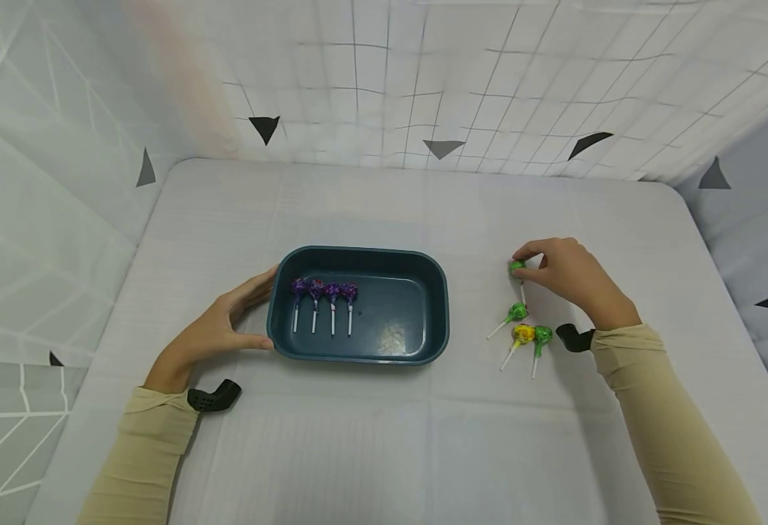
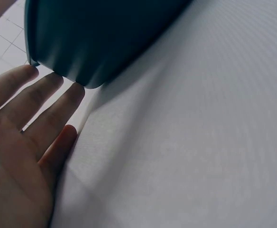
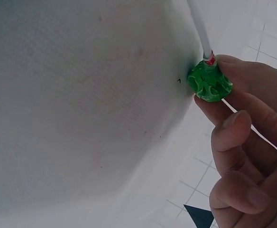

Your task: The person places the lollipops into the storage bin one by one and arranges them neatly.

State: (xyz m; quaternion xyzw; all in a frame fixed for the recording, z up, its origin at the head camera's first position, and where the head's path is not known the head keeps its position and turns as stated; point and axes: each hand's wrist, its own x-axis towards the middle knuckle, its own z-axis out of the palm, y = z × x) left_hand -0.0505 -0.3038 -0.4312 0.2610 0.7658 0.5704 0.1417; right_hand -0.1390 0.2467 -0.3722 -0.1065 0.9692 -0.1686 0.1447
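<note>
My left hand (image 1: 213,332) rests against the left end of a dark teal plastic tray (image 1: 416,313), thumb at its near corner and fingers toward its far corner. In the left wrist view those fingers (image 2: 50,116) are straight, their tips touching the tray's end wall. Several purple-wrapped lollipops (image 1: 332,293) lie side by side in the tray's left half, sticks toward me. To the right, my right hand (image 1: 574,273) pinches a green lollipop (image 3: 209,83) by its wrapped head between thumb and fingers. Its white stick points back toward me in the head view.
Just nearer than the right hand lie a green lollipop (image 1: 518,312), a yellow lollipop (image 1: 524,334) and another green lollipop (image 1: 543,334) on the white-covered table (image 1: 357,452). White walls with grid lines (image 1: 416,80) and dark triangles stand behind the table and at its sides.
</note>
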